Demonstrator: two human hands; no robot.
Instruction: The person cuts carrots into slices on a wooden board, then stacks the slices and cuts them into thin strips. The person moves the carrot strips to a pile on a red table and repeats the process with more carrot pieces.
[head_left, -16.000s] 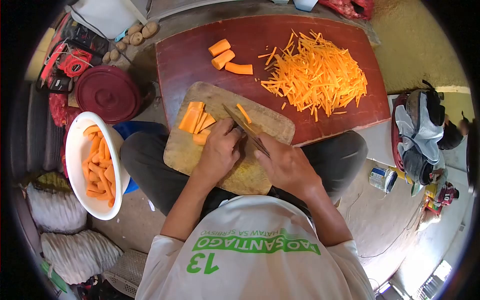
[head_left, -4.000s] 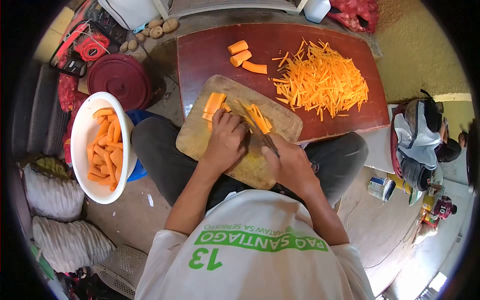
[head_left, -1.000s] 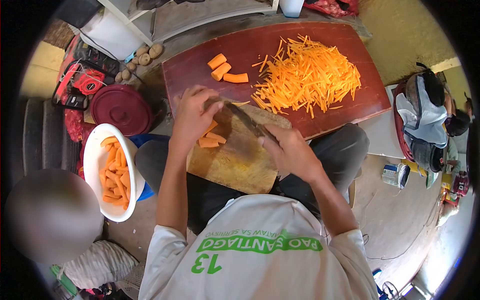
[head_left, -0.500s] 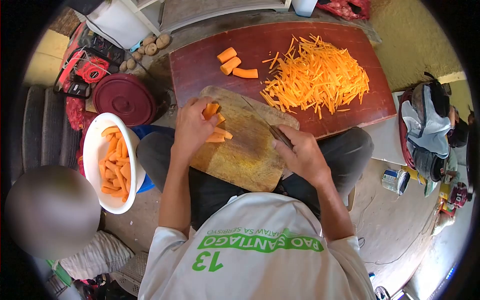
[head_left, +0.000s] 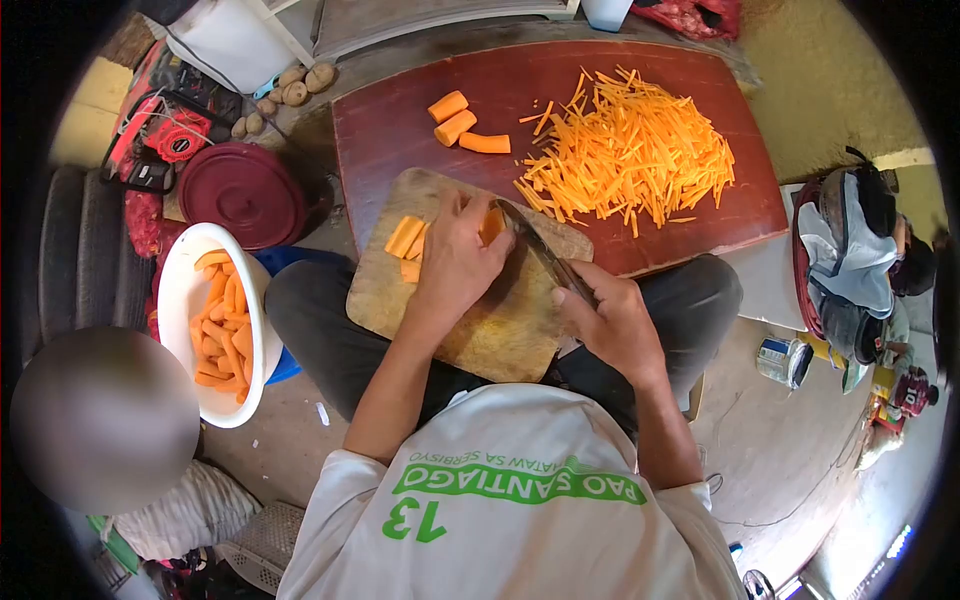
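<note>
My left hand (head_left: 463, 252) is closed on a carrot piece (head_left: 491, 226) near the middle of the wooden cutting board (head_left: 480, 325). In my right hand (head_left: 612, 318) is the handle of a knife (head_left: 540, 250); its blade lies right beside the held carrot piece. Several cut carrot slices (head_left: 405, 237) rest on the board, just left of my left hand. Past the board, a heap of carrot strips (head_left: 635, 150) covers much of the red tabletop (head_left: 390, 120). Three thick carrot chunks (head_left: 455, 127) sit on the same surface, further left.
A white basin (head_left: 178, 300) of peeled carrots stands at my left, near a dark red lid (head_left: 243, 197). Potatoes (head_left: 294, 92) lie on the floor beyond. A blurred round shape (head_left: 105, 420) is at lower left. A labelled container (head_left: 783, 361) stands at right.
My left hand has moved right from the board's left side and now grips a carrot piece by the blade. The knife has come against that piece.
</note>
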